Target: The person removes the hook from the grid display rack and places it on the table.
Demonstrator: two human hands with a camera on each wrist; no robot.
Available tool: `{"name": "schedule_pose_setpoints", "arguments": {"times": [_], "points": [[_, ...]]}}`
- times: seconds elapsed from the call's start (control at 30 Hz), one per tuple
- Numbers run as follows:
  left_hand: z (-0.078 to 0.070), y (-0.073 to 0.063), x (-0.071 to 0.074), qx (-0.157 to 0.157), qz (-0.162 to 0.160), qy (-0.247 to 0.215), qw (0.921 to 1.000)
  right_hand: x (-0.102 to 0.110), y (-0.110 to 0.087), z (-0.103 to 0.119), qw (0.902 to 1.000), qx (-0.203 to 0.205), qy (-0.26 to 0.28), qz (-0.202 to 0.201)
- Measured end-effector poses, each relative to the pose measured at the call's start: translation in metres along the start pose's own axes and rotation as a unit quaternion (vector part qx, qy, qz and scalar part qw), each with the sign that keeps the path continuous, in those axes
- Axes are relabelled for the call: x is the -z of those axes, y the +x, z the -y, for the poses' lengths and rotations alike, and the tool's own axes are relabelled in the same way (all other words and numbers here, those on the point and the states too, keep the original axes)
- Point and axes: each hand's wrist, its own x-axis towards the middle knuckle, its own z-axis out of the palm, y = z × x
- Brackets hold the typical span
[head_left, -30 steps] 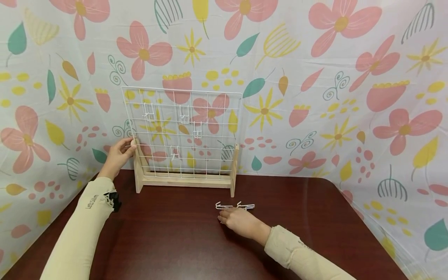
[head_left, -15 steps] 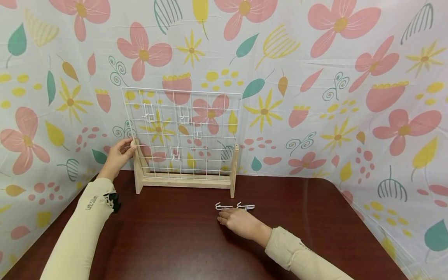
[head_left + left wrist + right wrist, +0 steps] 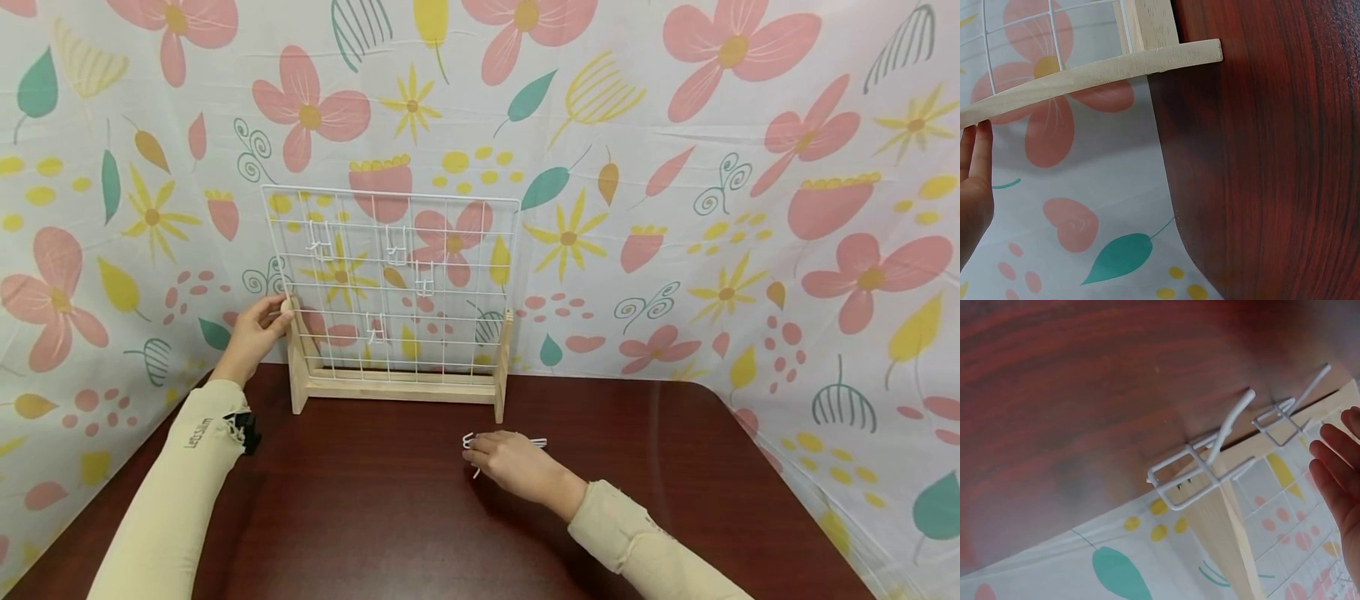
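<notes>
Apparently two loose white wire hooks at the right fingers: nearer hook [image 3: 1204,466] apart from the fingertips, farther hook [image 3: 1288,419] just beside them, both with prongs angled up. Right hand [image 3: 522,467] covers much of both from above. Its fingers look fairly straight, close together; thumb hidden, so cannot tell whether it pinches the farther hook.

Beneath those fingers, dark red-brown table [image 3: 360,500], streaked grain, dull sheen in front of them, rounded corner well off to their right. Just past the right fingertips, foot of the right post [image 3: 502,367], part of a pale wooden stand [image 3: 397,390] holding a white wire grid [image 3: 390,288] upright. Four hung hooks [image 3: 396,244] on the grid, well above the right fingers.

Left hand [image 3: 257,332] at the far side: thumb and fingers clamped on the top of the left post [image 3: 297,362], fingers against its outer edge.

Behind all fingers, printed cloth [image 3: 600,250], white with pink flowers, yellow blooms, teal leaves; it also closes in both sides. Cream sleeves behind each hand; black object [image 3: 246,432] at the left cuff.
</notes>
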Motion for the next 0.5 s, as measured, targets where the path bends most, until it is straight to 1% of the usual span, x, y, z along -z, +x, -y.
{"name": "schedule_pose_setpoints", "arguments": {"times": [0.13, 0.23, 0.37, 0.5], "points": [[-0.001, 0.000, 0.001, 0.002, 0.003, 0.004, 1.0000, 0.000, 0.004, -0.006, 0.9993, -0.003, 0.005, -0.037], [-0.005, -0.001, 0.001, 0.004, 0.005, 0.002, 1.0000, 0.003, 0.007, -0.011, 0.9981, -0.015, 0.021, -0.056], [-0.016, -0.004, 0.000, 0.006, 0.003, -0.008, 0.9999, 0.008, 0.013, -0.018, 0.9953, -0.032, 0.043, -0.081], [-0.025, -0.008, -0.001, 0.009, 0.003, -0.011, 0.9999, 0.014, 0.020, -0.026, 0.9901, -0.046, 0.072, -0.112]]}}
